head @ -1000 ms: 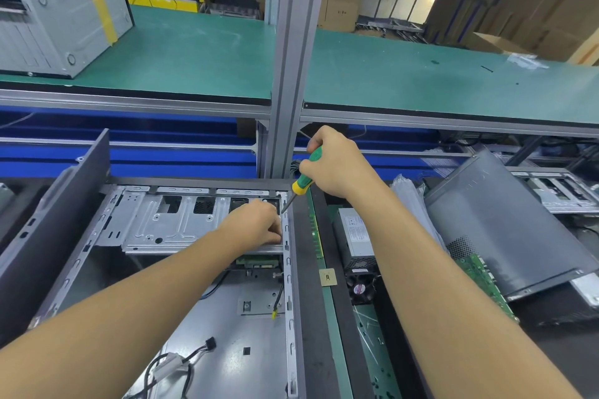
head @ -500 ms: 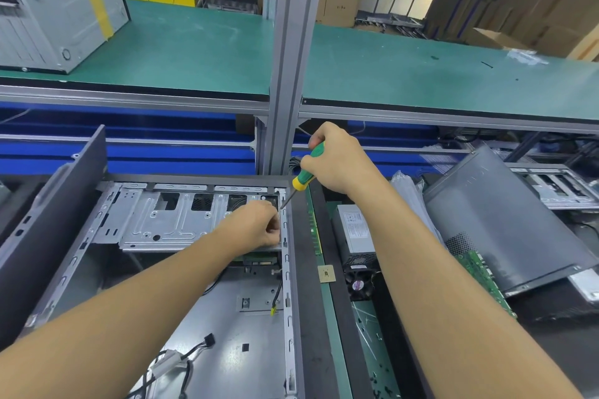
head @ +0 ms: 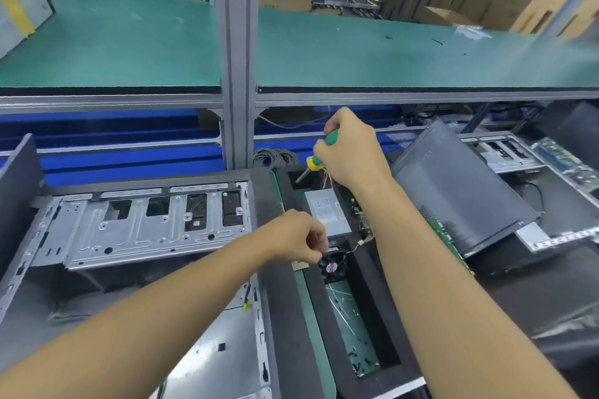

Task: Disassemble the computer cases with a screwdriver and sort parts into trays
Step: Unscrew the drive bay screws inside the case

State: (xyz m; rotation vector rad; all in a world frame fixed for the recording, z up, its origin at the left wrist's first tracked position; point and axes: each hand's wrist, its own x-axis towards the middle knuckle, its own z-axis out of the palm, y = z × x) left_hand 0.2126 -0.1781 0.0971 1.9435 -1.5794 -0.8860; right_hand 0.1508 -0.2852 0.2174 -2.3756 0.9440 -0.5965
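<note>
Over at mid-frame, right of the open case (head: 220, 366), the left hand (head: 296, 236) is now hovering above the tray (head: 372, 311), just by the fan (head: 332, 266). A second ago it was pressing on the cage (head: 146, 227) corner inside the case. Its grip is curling tight, thumb against fingertips, as if pinching something tiny; whether a screw is in there, I cannot tell. Higher up, the right hand (head: 351, 149) is wrapping its grip firmly round the screwdriver (head: 319, 155). The tip is pointing down-left in the air, clear of the cage corner where it was biting a moment ago. So both hands are leaving the case, which is sitting at lower left with the cage still lying in it. My read: one cage screw is coming out and heading for the loose screws (head: 356, 363) lying at the tray's near end. More cage fasteners are probably waiting after this one.
</note>
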